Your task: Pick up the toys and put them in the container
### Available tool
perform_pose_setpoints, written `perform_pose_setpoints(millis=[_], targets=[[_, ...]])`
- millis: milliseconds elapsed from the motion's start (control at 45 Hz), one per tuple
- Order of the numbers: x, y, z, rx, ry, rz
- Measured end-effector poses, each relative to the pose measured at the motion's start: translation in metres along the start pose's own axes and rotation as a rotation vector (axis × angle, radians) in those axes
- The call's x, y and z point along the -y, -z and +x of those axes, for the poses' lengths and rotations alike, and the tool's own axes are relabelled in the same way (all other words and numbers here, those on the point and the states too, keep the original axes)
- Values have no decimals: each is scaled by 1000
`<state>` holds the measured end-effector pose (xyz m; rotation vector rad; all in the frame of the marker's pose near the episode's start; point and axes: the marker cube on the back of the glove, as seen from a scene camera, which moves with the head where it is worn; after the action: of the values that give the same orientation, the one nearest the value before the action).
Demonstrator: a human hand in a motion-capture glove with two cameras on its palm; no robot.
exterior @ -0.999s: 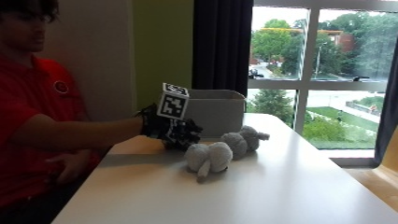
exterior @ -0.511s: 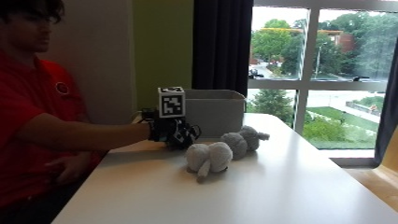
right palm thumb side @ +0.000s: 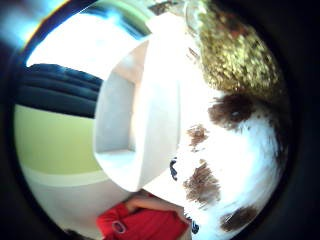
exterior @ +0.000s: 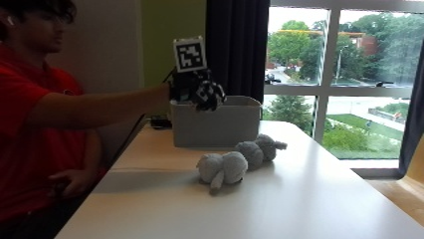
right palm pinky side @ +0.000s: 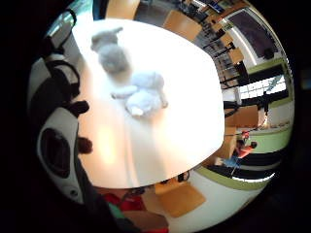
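While the person in the red shirt sits at the left end of the white table [exterior: 318, 199], the bare hand [exterior: 69, 181] rests low by the table edge and the outstretched right arm reaches across at shoulder height. At the end of that arm the gloved right hand [exterior: 192, 89] hangs above the near rim of the grey container [exterior: 215, 124], its fingers curled round a black-and-white spotted plush toy [exterior: 211, 94], which is lifted clear of the table and sits just over the container's opening. From the thumb-side palm view the same toy [right palm thumb side: 235, 160] presses close to the palm, white fur with brown patches, and the container's open interior [right palm thumb side: 125, 125] lies beside it. To the right of the container, on the tabletop, lie two grey plush toys touching each other: a paler grey one [exterior: 222, 168] nearer the front edge and a darker grey one [exterior: 258, 148] just behind it, close to the container's right corner. From the little-finger-side palm view both grey toys [right palm pinky side: 143, 94] [right palm pinky side: 112, 53] lie on the white surface, apart from the hand.
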<state>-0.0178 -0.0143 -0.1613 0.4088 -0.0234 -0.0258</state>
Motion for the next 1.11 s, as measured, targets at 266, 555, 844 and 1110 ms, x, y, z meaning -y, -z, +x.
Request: perform_pose_setpoints(millis=[266, 555, 844, 1110], targets=[[50, 47, -118, 20, 104, 54], [58, 22, -189, 11, 249, -26], [42, 26, -133, 25, 233, -28], [26, 11, 28, -152, -27, -45]])
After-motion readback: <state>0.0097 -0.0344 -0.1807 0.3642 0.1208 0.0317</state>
